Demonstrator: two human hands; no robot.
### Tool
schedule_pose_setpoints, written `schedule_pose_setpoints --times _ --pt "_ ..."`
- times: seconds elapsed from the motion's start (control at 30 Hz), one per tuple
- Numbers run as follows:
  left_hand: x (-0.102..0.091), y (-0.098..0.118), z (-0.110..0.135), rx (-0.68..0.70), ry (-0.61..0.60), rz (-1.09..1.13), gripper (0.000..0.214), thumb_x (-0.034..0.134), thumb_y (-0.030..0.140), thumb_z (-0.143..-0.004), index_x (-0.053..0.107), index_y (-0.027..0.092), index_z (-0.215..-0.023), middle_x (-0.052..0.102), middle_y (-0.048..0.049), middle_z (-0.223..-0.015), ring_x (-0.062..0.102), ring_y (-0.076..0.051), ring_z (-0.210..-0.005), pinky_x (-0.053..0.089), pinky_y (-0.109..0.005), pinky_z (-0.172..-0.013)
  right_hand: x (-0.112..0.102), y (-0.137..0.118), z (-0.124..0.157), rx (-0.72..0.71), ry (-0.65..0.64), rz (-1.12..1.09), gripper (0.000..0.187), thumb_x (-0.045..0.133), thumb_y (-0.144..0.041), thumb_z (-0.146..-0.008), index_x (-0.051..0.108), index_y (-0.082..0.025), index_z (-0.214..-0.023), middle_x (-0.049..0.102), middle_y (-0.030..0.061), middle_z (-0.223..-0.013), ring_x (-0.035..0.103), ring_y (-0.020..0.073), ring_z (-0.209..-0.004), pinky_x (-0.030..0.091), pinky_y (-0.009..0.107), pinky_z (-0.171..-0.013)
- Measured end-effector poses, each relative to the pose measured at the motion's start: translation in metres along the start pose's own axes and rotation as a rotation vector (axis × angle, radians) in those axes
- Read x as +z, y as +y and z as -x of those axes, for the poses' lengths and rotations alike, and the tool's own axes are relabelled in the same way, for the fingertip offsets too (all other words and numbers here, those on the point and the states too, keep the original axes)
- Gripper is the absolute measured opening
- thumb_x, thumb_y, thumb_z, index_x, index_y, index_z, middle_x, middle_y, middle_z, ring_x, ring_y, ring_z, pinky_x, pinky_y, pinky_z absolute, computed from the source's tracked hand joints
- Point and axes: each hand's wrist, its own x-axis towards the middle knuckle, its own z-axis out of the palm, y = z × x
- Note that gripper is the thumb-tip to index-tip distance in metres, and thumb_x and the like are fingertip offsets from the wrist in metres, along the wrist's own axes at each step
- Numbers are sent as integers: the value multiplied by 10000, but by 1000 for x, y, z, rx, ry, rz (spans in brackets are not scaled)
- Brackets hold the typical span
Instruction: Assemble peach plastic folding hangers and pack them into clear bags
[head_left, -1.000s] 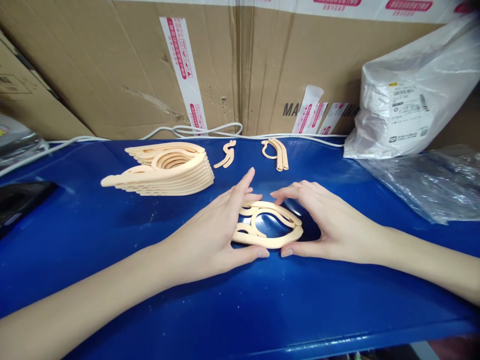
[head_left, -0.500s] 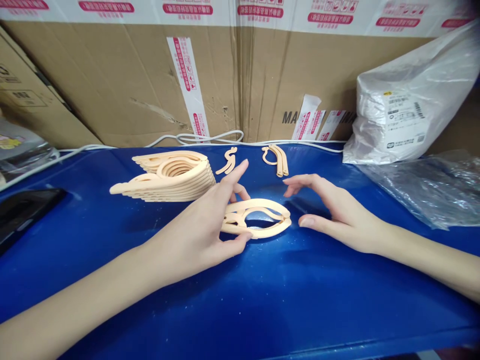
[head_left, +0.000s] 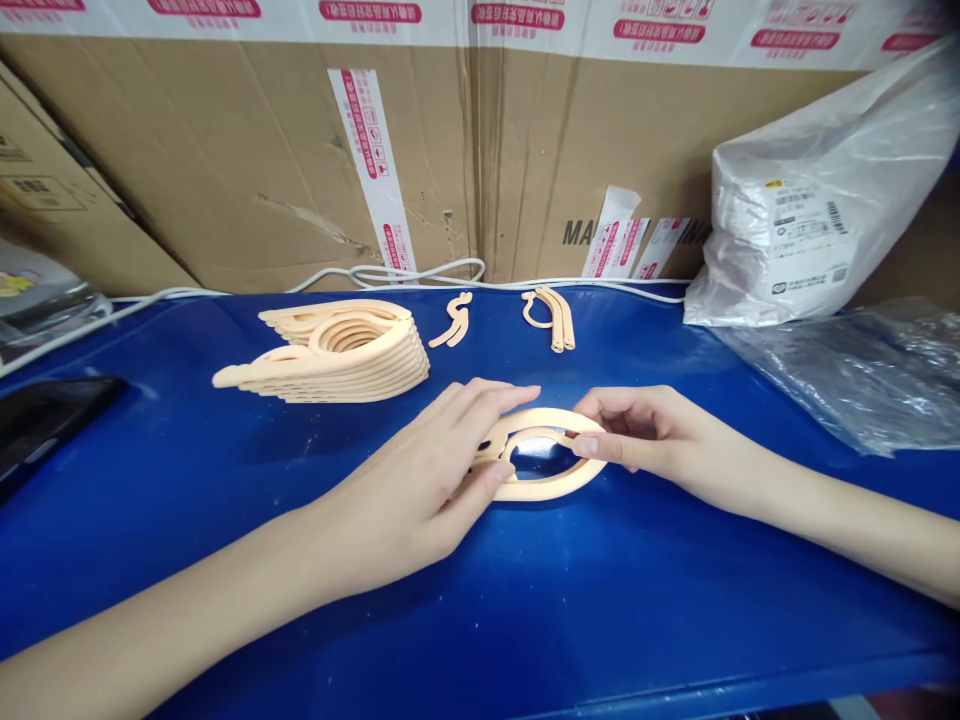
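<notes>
A peach plastic oval frame piece [head_left: 544,487] lies on the blue table [head_left: 525,600] between my hands. My left hand [head_left: 427,480] pinches its left end, thumb below and fingers laid over the top. My right hand [head_left: 645,435] grips its right end with curled fingers. A stack of several like pieces [head_left: 337,355] sits behind my left hand. Two small groups of peach offcuts, one curly [head_left: 454,322] and one of thin strips [head_left: 553,315], lie near the table's back.
Cardboard boxes [head_left: 465,150] wall off the back. A white cable [head_left: 390,272] runs along their foot. A white plastic bag [head_left: 817,210] and clear film [head_left: 862,370] fill the right side. A black flat object [head_left: 45,415] lies at the left edge.
My right hand, open and off the piece half a second ago, has closed on its right end. My left hand's fingers have flattened over the left end; the piece sits slightly nearer.
</notes>
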Motion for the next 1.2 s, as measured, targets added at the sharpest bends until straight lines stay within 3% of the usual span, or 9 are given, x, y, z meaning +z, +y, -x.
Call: schedule_pose_setpoints --times 0.2,0.43,0.53,0.67,0.83,0.97,1.2 --pt "-1 1 0 -3 22 -86 523 535 258 -938 363 232 -1431 467 -81 -1434 444 -249 -1293 403 -425 -1084 1 -2 1 48 22 -85 295 737 -442 -803 637 -164 -801 461 -48 -651 367 79 -575 288 231 -517" --pt "-2 4 1 93 65 -299 585 600 330 -914 362 209 -1434 436 -97 -1498 362 -271 -1381 316 -437 -1134 2 -5 1 146 11 -293 205 817 -300 -736 682 -149 -766 584 -31 -676 520 69 -564 424 201 -528" --pt "-1 3 1 128 94 -368 596 595 380 -924 366 197 -1443 422 -100 -1518 314 -276 -1423 253 -431 -1159 2 -7 2 167 10 -436 182 826 -248 -731 714 -153 -840 648 -12 -763 618 85 -662 528 190 -608" --pt "4 -4 0 163 137 -463 616 512 502 -974 348 170 -1466 405 -121 -1539 302 -286 -1436 222 -434 -1161 1 -6 4 172 15 -521 182 813 -225 -761 712 -138 -885 665 -6 -777 637 74 -680 567 167 -634" --pt "9 -11 0 232 161 -547 912 471 757 -856 354 78 -1453 469 -170 -1476 394 -296 -1358 247 -420 -1123 1 -5 4 190 12 -538 381 808 -257 -786 669 -163 -1128 700 4 -823 665 84 -685 595 175 -620" --pt "5 -8 1 188 139 -485 877 605 689 -836 381 92 -1439 536 -134 -1403 480 -263 -1273 311 -384 -1065 1 -4 3 184 -5 -530 538 814 -248 -783 607 -209 -1278 700 -11 -841 675 96 -718 619 201 -624" --pt "0 -5 2 170 119 -385 657 672 493 -882 481 96 -1371 588 -116 -1321 569 -243 -1147 447 -368 -933 2 1 -1 171 -36 -537 469 794 -249 -806 639 -199 -1247 694 -7 -866 669 92 -744 635 216 -648"
